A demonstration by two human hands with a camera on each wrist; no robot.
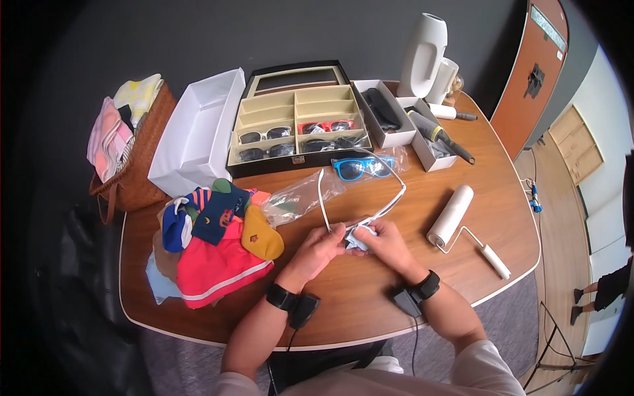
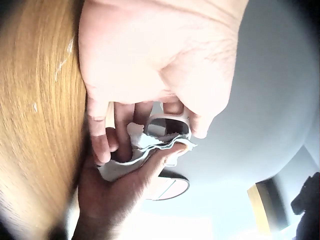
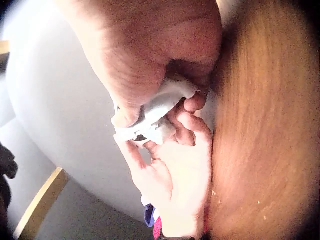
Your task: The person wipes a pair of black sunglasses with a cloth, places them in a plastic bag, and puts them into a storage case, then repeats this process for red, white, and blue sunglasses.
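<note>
White-framed sunglasses (image 1: 395, 199) are held over the front middle of the table, arms pointing away from the person. The left hand (image 1: 316, 256) grips the frame at its left side; in the left wrist view a dark lens (image 2: 167, 127) shows by its thumb. The right hand (image 1: 391, 249) pinches a pale cloth (image 1: 360, 236) against a lens, its thumb on top. Seen from the right wrist, the crumpled cloth (image 3: 162, 106) lies between the two hands and hides most of the frame.
Behind the hands lie blue sunglasses (image 1: 353, 169) and a clear plastic sleeve (image 1: 300, 198). A glasses case (image 1: 264, 105) holds several pairs. Clothes (image 1: 211, 264) are heaped at left, with a white box (image 1: 198, 132) behind. A lint roller (image 1: 452, 214) lies at right.
</note>
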